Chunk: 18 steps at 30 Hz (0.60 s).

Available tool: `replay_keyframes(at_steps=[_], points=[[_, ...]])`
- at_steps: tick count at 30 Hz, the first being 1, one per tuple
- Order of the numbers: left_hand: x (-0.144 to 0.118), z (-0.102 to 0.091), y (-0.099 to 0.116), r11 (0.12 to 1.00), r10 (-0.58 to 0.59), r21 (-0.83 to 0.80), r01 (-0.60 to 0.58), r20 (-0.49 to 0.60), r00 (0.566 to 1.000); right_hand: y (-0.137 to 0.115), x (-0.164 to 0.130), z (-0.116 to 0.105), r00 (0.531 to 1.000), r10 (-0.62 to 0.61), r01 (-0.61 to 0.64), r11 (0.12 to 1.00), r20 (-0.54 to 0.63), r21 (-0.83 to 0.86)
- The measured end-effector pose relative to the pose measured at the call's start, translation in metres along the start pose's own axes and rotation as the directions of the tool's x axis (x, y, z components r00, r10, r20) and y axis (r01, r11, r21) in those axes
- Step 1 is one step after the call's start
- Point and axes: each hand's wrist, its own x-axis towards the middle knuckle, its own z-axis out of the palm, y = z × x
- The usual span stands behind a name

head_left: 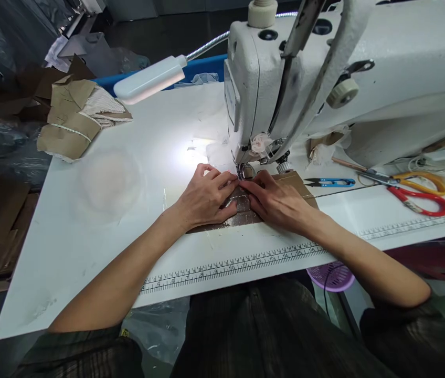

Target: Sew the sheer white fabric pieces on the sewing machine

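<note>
Both hands meet at the metal presser foot (240,171) of a white sewing machine (246,84). My left hand (207,199) rests left of the foot, its fingertips close to the needle area and its thumb spread apart below. From the right, my right hand (275,202) reaches in with bent fingers, the index fingertip beside the foot. Whatever it grips there is small and hidden by the fingers. A thin white piece of fabric (216,154) lies just behind and left of the foot. Under both hands is a brown sheet (242,219) with shiny clear tape.
Right of the machine needle lie blue thread snips (332,182) and scissors (419,194) with red and orange handles. A lit lamp (151,79) hangs over the table (76,252). A tied brown paper bundle (73,118) sits back left. A printed ruler (226,270) follows the front edge.
</note>
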Motion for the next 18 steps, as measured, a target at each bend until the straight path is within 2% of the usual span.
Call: replay_keyframes(at_steps=[6, 11, 15, 18], points=[[0.001, 0.001, 0.001, 0.998, -0.045, 0.041, 0.044, 0.041, 0.998, 0.003, 0.003, -0.001, 1.0, -0.009, 0.009, 0.999, 0.011, 0.045], [0.003, 0.001, 0.001, 0.994, -0.078, 0.082, 0.071, 0.074, 0.994, 0.018, 0.001, -0.011, 0.998, -0.015, 0.027, 0.976, -0.056, 0.217], [0.004, 0.001, 0.001, 0.992, -0.099, 0.089, 0.092, 0.079, 0.992, 0.03, 0.005, -0.019, 0.989, 0.13, -0.145, 0.914, 0.065, 0.379], [0.005, 0.003, 0.001, 0.99, -0.117, 0.089, 0.111, 0.067, 0.991, 0.035, 0.012, -0.016, 0.961, 0.264, -0.272, 0.839, 0.084, 0.471]])
